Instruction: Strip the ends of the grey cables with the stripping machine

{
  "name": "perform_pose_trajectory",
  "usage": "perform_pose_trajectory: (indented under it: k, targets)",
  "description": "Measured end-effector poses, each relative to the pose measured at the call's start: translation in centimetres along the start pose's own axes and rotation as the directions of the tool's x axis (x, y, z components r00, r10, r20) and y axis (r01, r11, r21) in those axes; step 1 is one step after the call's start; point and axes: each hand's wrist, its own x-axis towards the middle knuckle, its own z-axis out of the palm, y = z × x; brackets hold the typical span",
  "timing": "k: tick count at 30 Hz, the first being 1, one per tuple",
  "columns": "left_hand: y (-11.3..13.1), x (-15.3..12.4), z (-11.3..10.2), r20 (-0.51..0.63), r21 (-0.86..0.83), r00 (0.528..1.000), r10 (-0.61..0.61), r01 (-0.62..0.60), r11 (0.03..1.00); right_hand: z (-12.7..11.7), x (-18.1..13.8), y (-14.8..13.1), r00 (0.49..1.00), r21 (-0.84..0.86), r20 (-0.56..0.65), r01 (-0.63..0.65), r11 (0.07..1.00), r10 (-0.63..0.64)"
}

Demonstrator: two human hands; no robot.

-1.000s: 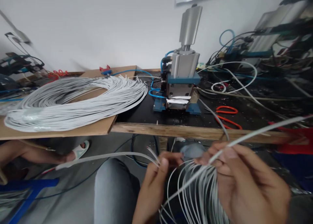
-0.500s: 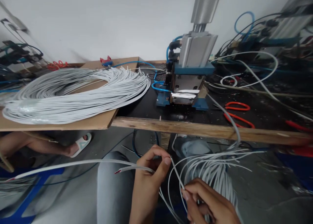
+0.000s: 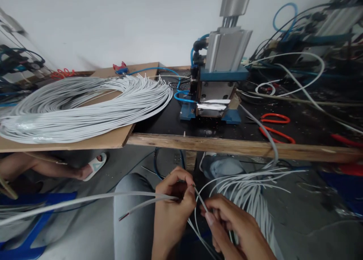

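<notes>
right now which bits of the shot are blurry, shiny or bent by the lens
In the head view, machinery at far right looks smeared and dim; in the head view, a pale sheen sits on the clear wrap around the wire coil; in the head view, the silver-blue machine tilts rightward, likely lens distortion, while the held wire looks fairly sharp.

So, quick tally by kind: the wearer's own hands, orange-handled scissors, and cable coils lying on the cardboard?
Left hand and right hand: 2
Orange-handled scissors: 1 pair
Cable coil on the cardboard: 1
Total: 4
</notes>
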Motion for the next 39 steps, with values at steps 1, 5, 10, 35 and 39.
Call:
perform_pose_trajectory:
  k: [1,5,10,35,39]
  targets:
    - [0.2,-0.1,0.1,0.010,0.004,1.000,-0.009,0.009,1.000,0.1,0.4,-0.4,1.000,0.055,0.016,-0.017,0.998,0.016]
    - [0.9,-0.4,0.1,0.035,0.046,0.999,-0.026,0.024,0.999,-0.4,1.9,-1.6,0.998,0.120,0.046,0.025,0.992,-0.031]
    - [1.2,-0.2,-1.3,0.231,0.203,0.969,-0.091,0.043,0.978,-2.1,2.5,-1.9,0.977,-0.140,0.211,0.052,0.989,-0.022]
    - [-0.3,-0.9,1.7,-0.106,-0.148,0.983,-0.151,0.135,0.980,5.9,2.5,-1.0,0.930,0.907,-0.144,-0.013,0.420,0.339]
    - [-0.4,-0.8,1.6,-0.096,-0.180,0.984,-0.148,0.129,0.975,5.6,2.5,-1.1,0.932,0.893,-0.131,-0.037,0.449,0.339]
